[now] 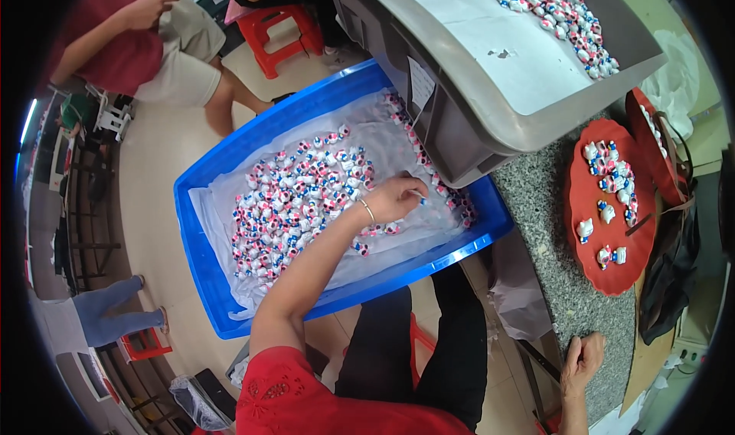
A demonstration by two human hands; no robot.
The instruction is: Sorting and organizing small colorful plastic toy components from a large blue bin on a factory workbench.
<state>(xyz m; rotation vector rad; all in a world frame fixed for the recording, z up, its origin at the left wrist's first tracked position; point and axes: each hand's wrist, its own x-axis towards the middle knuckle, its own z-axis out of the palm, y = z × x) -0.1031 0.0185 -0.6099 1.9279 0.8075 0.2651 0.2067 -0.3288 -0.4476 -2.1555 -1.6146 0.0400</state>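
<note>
Meanwhile her left hand point(394, 199) pinches one small wrapped candy point(420, 199) inside the blue plastic crate point(200, 228), mostly still full; right hand point(582, 362), loosely curled and empty, rests beyond it on the granite counter point(551, 228).

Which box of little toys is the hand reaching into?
The blue crate, the low one lined with white plastic. The left hand is inside it, fingertips on a small figure. The grey bin sits higher, tilted over the blue crate's corner, with no hand in it.

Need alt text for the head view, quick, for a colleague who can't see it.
The person's left hand picks at small wrapped candies in a blue crate; the right hand rests on a granite counter beside a red tray and grey bin.
</note>
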